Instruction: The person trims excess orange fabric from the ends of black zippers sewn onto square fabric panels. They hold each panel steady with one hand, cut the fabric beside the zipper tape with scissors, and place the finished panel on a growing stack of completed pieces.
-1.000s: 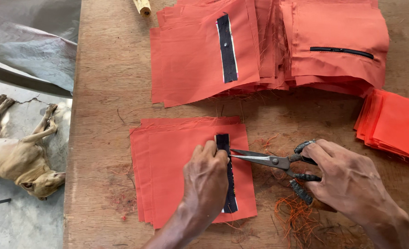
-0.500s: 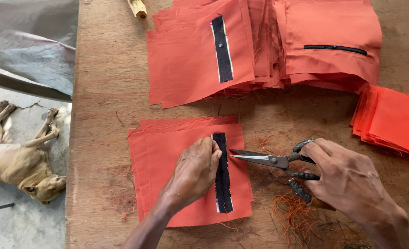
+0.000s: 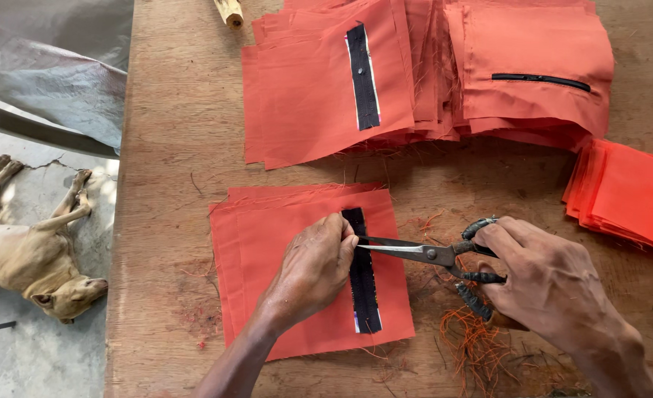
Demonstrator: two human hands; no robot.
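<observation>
**Scissors at black strip, cloth pinned flat**

Left hand presses flat on the top orange cloth piece, fingertips right at the edge of the black strip sewn down its middle. Hand is spread open, not gripping; it looks placed to keep the cloth from shifting under the blades.

Right hand is closed through the handles of the scissors. Blades lie nearly together, tips touching the strip just beside the left fingertips.

The cloth piece tops a small stack near the front edge of the worktop. Orange thread scraps lie under the right hand. Bigger stacks of orange pieces sit along the back edge, more at the right edge. A dog lies on the floor past the left edge.
</observation>
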